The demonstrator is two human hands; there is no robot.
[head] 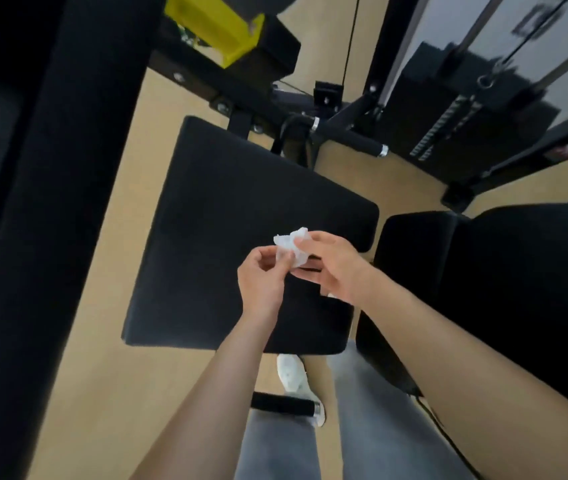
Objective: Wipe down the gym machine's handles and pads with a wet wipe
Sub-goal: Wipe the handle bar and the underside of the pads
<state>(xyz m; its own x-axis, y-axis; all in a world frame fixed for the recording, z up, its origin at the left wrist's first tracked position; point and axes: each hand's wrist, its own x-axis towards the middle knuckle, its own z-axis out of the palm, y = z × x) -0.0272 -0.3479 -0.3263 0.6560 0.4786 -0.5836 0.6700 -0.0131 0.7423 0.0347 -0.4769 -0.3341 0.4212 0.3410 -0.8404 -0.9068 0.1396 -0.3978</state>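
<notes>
The wet wipe [291, 244], white and crumpled, is held just right of the frame's centre, between both hands and in front of the black seat pad [227, 209]. Its lower edge is pinched by the thumb and curled fingers of the left hand [264, 277]. Its right side is gripped by the fingertips of the right hand [332, 266]. Whether the wipe touches the pad cannot be told. Both forearms are bare and enter from the lower edge of the frame.

A second black pad [490, 289] is located just beside the seat pad, at the right of the frame. A tall black padded upright [50, 209] runs along the left side. The upper handle [350, 140], black with a chrome end cap, is positioned above the seat pad in the upper centre. The lower handle [284, 405], also black, is seen below the pad, near a white shoe [292, 374]. A yellow part [211, 27] is mounted at the upper left. The weight stack [462, 109] is seen, blurred, at the upper right. The floor [109, 393] is tan. Grey trouser legs [372, 427] are visible at the bottom.
</notes>
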